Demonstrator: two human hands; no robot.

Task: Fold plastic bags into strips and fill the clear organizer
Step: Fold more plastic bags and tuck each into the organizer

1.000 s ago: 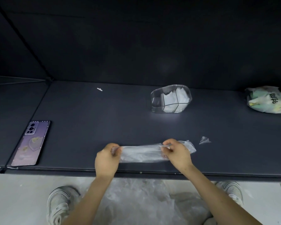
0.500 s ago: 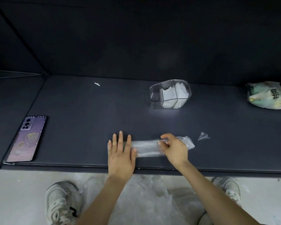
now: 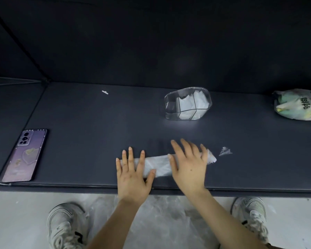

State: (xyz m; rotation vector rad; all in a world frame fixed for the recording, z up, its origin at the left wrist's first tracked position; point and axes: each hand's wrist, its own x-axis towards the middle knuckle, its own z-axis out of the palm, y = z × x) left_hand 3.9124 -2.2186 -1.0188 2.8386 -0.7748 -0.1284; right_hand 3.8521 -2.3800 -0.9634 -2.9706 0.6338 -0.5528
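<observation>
A clear plastic bag folded into a long strip (image 3: 160,165) lies flat near the front edge of the dark table (image 3: 90,133). My left hand (image 3: 133,174) presses on the strip's left end with straight spread fingers. My right hand (image 3: 188,162) lies flat over the right part, fingers straight; only the crumpled right tip of the strip shows past it. The clear organizer (image 3: 187,104) stands farther back, slightly right, with white folded bags in its right compartments and its left compartment see-through.
A purple phone (image 3: 23,156) lies at the table's left front. A green-and-white filled bag (image 3: 298,105) sits at the far right. A small plastic scrap (image 3: 225,151) lies right of the strip. Loose clear bags (image 3: 162,218) cover the floor between two shoes.
Both hands went from pinching the strip's ends to lying flat on it: the left flattened first, then the right opened and spread over the right part.
</observation>
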